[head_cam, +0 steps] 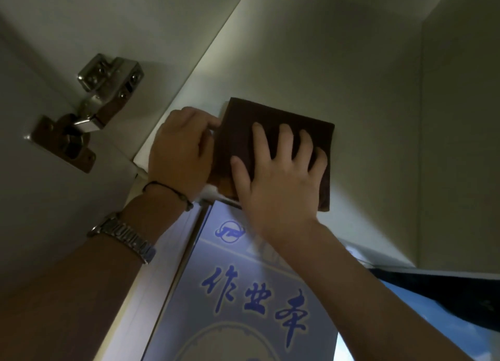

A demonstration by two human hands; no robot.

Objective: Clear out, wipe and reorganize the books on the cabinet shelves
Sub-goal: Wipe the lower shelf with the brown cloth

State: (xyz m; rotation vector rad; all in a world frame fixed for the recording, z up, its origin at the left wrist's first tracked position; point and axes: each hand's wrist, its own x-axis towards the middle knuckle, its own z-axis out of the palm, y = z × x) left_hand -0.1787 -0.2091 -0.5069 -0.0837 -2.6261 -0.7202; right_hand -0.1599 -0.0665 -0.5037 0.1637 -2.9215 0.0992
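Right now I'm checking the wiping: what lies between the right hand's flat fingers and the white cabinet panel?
In the head view, only the folded brown cloth lies between the right hand and the panel.

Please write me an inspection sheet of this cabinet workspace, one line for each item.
Surface: white cabinet panel, dim light; the cloth lies flat against it.
Job's things: folded dark brown cloth on the panel; blue book with large characters below the hands.
Clutter: nothing seen.
Grips: right hand flat on the cloth, fingers spread; left hand curled at the cloth's left edge, what it pinches cannot be told.
Cables: nothing seen.
Surroundings: metal door hinge at left; wristwatch and thin dark cord bracelet on the left wrist; dark object at lower right, unclear.
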